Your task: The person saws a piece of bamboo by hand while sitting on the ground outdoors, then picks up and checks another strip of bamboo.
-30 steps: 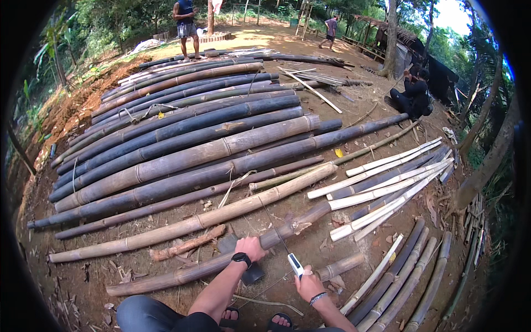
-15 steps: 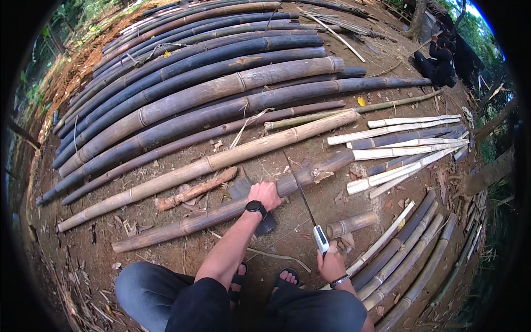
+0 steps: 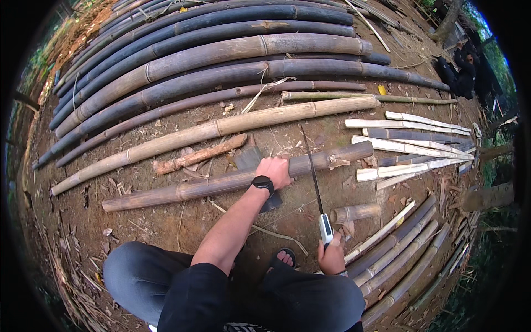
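My left hand (image 3: 275,170) is closed around a brown bamboo pole (image 3: 210,187) lying across the ground in front of me, a dark watch on its wrist. A flat dark piece (image 3: 271,202) sits under the pole beneath that hand. Closed on the white-and-black handle of a handsaw (image 3: 325,228), my right hand (image 3: 332,255) is lower and to the right. The long dark blade crosses the pole just right of my left hand and points away from me; whether its teeth are in a cut I cannot tell.
Beyond the pole lie a pale bamboo pole (image 3: 243,123), a rough wood stick (image 3: 202,155) and a stack of dark bamboo poles (image 3: 204,52). Split bamboo strips (image 3: 409,171), a short bamboo piece (image 3: 355,212) and several bamboo lengths (image 3: 398,252) lie right. Another person (image 3: 459,72) sits far right.
The view has shifted, so the poles in front of me appear higher in the picture. Both hands keep their holds, and the saw still crosses the pole at about the same place.
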Demonstrator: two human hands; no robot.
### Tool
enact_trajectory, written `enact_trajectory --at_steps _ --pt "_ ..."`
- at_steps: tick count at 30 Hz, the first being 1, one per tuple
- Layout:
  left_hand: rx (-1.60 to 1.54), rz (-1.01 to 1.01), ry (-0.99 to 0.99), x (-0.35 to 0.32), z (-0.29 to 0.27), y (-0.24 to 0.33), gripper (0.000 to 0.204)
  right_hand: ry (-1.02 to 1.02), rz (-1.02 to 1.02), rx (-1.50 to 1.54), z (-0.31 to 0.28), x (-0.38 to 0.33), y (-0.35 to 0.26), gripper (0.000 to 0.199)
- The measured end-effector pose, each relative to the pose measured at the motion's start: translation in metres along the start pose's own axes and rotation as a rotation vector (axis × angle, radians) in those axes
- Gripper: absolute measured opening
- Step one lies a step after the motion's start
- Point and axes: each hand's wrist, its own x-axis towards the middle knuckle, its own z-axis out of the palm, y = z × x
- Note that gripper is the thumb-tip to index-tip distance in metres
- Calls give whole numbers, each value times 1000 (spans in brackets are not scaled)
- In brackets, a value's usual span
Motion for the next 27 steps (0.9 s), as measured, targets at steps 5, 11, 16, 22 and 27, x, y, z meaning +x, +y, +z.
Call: enact_trajectory --at_steps 5,11,16,22,27 --pt "-4 7 -31 4 -1 13 53 -165 203 -8 4 46 14 39" --pt "11 -8 1 4 4 17 53 -58 57 -8 -1 -4 20 38" --pt "-4 -62 -17 5 -5 2 57 -157 128 23 0 57 -15 37" --pt "47 -70 8 8 1 19 53 -155 213 25 0 52 3 39" --pt "37 -96 -3 2 -10 13 53 -1 -53 27 2 -12 31 38"
